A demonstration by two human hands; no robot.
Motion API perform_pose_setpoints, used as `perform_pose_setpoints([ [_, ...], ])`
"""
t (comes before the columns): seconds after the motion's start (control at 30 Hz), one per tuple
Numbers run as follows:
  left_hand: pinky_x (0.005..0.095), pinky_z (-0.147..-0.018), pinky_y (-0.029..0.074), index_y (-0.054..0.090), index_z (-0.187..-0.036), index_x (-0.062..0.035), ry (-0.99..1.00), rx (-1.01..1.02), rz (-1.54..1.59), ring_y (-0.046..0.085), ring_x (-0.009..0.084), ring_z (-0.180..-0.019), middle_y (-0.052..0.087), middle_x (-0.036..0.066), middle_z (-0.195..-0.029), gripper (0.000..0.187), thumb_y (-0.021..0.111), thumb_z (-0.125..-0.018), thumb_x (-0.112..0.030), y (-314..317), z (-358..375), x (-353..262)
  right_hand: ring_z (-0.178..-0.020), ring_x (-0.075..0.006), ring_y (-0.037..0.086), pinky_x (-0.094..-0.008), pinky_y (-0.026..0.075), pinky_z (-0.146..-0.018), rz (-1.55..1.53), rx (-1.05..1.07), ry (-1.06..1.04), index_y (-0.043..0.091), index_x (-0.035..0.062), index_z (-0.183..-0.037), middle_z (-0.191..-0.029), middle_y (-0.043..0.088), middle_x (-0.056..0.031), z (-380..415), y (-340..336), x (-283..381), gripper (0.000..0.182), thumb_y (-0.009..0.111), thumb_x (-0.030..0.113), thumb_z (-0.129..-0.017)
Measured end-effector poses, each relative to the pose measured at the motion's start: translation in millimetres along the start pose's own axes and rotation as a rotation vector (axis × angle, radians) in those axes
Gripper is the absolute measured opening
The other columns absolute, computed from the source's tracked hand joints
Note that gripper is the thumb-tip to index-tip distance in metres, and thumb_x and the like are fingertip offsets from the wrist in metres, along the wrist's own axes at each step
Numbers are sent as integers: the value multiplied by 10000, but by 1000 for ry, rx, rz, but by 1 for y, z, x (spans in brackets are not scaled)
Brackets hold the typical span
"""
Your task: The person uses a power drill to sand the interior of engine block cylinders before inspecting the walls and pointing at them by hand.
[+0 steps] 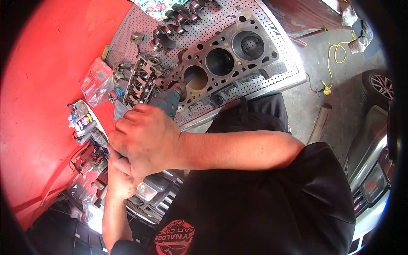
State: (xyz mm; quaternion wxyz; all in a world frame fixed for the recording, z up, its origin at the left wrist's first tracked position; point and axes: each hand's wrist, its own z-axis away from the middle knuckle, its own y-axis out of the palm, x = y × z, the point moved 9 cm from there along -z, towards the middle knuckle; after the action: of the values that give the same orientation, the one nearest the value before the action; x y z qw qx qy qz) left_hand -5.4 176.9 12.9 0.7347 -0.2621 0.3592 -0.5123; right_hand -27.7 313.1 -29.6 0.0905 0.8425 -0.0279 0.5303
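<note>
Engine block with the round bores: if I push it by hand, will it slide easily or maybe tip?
The engine block would probably feel heavy and stiff, as it looks like thick cast metal despite its open bores. Tipping seems unlikely; it sits broad and low on the perforated tabletop.

Power drill: teal-green body with a dark chuck, tilted toward the third of four round bores in the engine block; the right hand wraps its rear, and the left hand lies beneath, its hold hidden. Engine block: grey metal, bores facing up, flat and diagonal on a perforated bench; the drill partly covers the end bore.
</note>
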Motion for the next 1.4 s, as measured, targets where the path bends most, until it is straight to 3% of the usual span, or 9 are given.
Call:
perform_pose_setpoints([
  [0.07, 336, -985, 467, 343, -1332, -17, -127, 14, -12, 560, 207, -1146, 545, 98, -1231, 848, 820, -643, -145, 4, -5, 14, -652, -259, 630, -391, 488, -663, -12, -31, 5, 608, 83, -695, -680, 588, -67, 2, -3, -7, 234, 715, 290, -671],
  [0.13, 337, -994, 461, 339, -1333, -16, -187, 70, -5, 556, 206, -1147, 542, 101, -1241, 849, 821, -644, -139, 10, -9, 18, -640, -262, 624, -393, 489, -649, -28, -71, 2, 596, 81, -686, -671, 581, -67, 3, -7, -14, 224, 717, 269, -675],
  [0.23, 317, -917, 469, 417, -1222, 0, -56, 85, 17, 568, 164, -1039, 572, 81, -1105, 676, 801, -674, -96, 19, -21, 10, -618, -262, 615, -390, 485, -616, -19, -60, 23, 583, 80, -676, -644, 563, -64, 5, -12, -24, 210, 713, 245, -682],
  [0.33, 278, -737, 502, 588, -970, 32, 81, 59, 2, 603, 87, -791, 634, 25, -786, 314, 771, -728, -47, 26, -30, 0, -594, -266, 600, -391, 477, -586, -19, -78, 33, 579, 78, -672, -621, 545, -63, 8, -14, -35, 199, 711, 226, -681],
  [0.43, 278, -730, 501, 607, -913, 22, -44, 120, 53, 591, 86, -792, 627, 16, -782, 230, 732, -726, -24, 32, -35, 13, -581, -270, 586, -394, 471, -580, -25, -86, 49, 577, 74, -666, -614, 537, -62, 11, -15, -45, 198, 712, 218, -683],
  [0.83, 318, -755, 520, 647, -896, 31, -107, 169, 8, 637, 128, -796, 675, 45, -805, 186, 709, -732, -33, 63, -73, 22, -584, -280, 586, -398, 465, -578, -25, -110, 99, 592, 73, -663, -614, 557, -62, 22, -21, -93, 175, 708, 187, -728],
  [1.0, 302, -572, 451, 631, -783, 18, -199, 219, 26, 561, 91, -628, 613, 10, -669, 99, 685, -748, -56, 81, -93, 33, -590, -295, 593, -408, 468, -580, -19, -111, 146, 600, 68, -667, -617, 572, -66, 27, -25, -118, 172, 704, 183, -742],
  [1.4, 309, -583, 449, 611, -797, 10, -220, 245, 22, 537, 101, -622, 589, 6, -670, 125, 680, -730, -70, 93, -115, 36, -611, -304, 621, -406, 495, -601, -10, -97, 204, 689, 55, -764, -647, 623, -79, 28, -32, -145, 148, 700, 203, -761],
])
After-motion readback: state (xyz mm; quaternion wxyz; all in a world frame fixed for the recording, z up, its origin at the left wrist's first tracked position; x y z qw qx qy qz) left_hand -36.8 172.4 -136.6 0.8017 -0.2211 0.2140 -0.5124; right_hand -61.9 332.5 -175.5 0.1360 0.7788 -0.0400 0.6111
